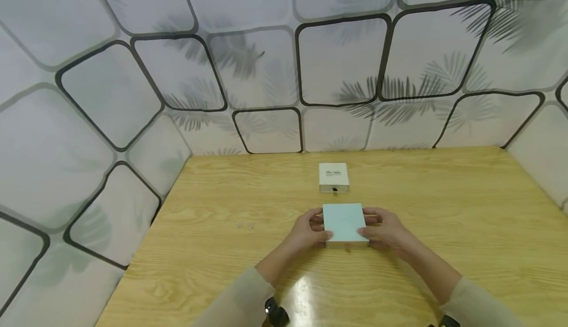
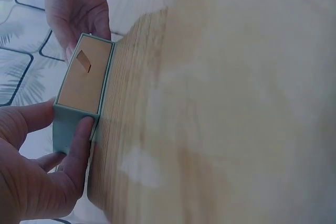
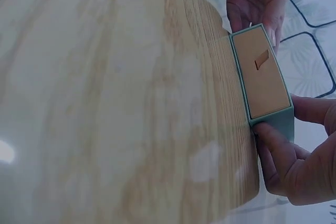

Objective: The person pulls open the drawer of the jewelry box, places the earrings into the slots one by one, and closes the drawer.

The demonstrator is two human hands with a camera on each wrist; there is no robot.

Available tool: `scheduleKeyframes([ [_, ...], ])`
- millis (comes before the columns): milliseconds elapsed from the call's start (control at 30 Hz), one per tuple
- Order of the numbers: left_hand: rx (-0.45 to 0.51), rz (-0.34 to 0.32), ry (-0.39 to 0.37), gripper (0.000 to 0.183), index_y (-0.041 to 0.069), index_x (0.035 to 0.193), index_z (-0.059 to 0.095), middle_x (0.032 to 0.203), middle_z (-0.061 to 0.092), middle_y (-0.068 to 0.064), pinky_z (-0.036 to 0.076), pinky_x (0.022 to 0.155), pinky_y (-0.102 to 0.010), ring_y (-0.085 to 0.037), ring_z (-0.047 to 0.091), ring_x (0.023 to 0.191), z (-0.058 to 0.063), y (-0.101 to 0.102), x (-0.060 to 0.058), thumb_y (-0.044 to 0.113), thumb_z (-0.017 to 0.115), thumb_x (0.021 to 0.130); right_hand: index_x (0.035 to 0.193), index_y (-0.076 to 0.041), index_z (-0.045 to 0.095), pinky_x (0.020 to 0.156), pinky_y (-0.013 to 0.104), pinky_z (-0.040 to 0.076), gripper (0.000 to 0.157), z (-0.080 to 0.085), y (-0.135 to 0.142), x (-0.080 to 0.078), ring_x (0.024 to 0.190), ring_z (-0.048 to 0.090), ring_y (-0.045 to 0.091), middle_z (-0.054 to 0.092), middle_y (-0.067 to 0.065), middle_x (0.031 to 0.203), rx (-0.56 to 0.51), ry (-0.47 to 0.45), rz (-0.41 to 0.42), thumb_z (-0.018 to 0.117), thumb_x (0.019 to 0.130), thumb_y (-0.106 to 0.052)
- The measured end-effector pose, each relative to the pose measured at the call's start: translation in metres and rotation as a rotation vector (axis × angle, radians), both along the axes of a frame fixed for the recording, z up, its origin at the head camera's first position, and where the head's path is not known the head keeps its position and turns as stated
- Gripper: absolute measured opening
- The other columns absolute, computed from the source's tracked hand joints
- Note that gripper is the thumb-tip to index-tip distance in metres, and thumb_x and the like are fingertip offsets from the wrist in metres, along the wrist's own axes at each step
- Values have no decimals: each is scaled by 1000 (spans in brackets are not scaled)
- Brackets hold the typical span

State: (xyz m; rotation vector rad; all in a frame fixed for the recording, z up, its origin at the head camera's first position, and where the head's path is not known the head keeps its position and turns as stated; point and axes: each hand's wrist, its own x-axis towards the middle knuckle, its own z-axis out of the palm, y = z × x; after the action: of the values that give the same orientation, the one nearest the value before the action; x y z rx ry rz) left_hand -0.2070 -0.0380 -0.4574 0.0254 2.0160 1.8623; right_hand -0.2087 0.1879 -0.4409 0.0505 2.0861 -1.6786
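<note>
Between my two hands is a light mint-green drawer box (image 1: 344, 221), low over or on the wooden table. Its front end, in the left wrist view, shows a tan drawer face (image 2: 86, 77) with a small ribbon-like pull tab (image 3: 261, 59), and the drawer sits flush inside the sleeve. My left hand (image 1: 305, 232) grips the box's left side, thumb on the top edge and fingers along the side. On the opposite side my right hand (image 1: 388, 230) holds it the same way. The box's underside is hidden in the head view.
A smaller white box (image 1: 334, 177) with dark lettering and a black tab stands behind the green one. Two tiny shiny pieces (image 1: 250, 226), too small to identify, lie left of my left hand. The patterned wall (image 1: 266, 129) borders the table's far edge.
</note>
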Motion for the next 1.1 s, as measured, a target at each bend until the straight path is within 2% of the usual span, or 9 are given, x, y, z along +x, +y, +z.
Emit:
scheduleKeyframes([
  [333, 4, -5, 11, 65, 2, 141, 41, 119, 52, -20, 58, 69, -38, -24, 60, 96, 2, -16, -1, -4, 68, 82, 142, 7, 26, 80, 44, 56, 73, 0, -14, 1, 97, 60, 26, 39, 32, 130, -37, 0, 13, 69, 84, -6],
  [600, 16, 0, -13, 64, 5, 142, 42, 120, 53, -19, 58, 70, -39, -22, 60, 95, 6, -12, 1, -2, 68, 83, 145, 5, 20, 77, 40, 57, 81, -1, -7, -13, 98, 59, 31, 39, 32, 127, 60, 57, 109, 69, 82, -8],
  [867, 36, 31, -35, 64, 4, 140, 43, 119, 53, -19, 58, 69, -37, -22, 59, 93, 6, -11, 3, -6, 68, 82, 138, 6, 36, 69, 35, 58, 59, 0, -9, -31, 87, 63, 21, 43, 30, 129, 118, 48, 102, 64, 91, -16],
  [1100, 34, 20, -52, 64, 5, 139, 45, 119, 52, -18, 58, 69, -34, -21, 58, 91, 7, -11, 5, -6, 68, 81, 129, 8, 46, 69, 36, 58, 47, 0, -7, -38, 81, 64, 18, 48, 25, 122, 98, 47, 122, 65, 90, -12],
])
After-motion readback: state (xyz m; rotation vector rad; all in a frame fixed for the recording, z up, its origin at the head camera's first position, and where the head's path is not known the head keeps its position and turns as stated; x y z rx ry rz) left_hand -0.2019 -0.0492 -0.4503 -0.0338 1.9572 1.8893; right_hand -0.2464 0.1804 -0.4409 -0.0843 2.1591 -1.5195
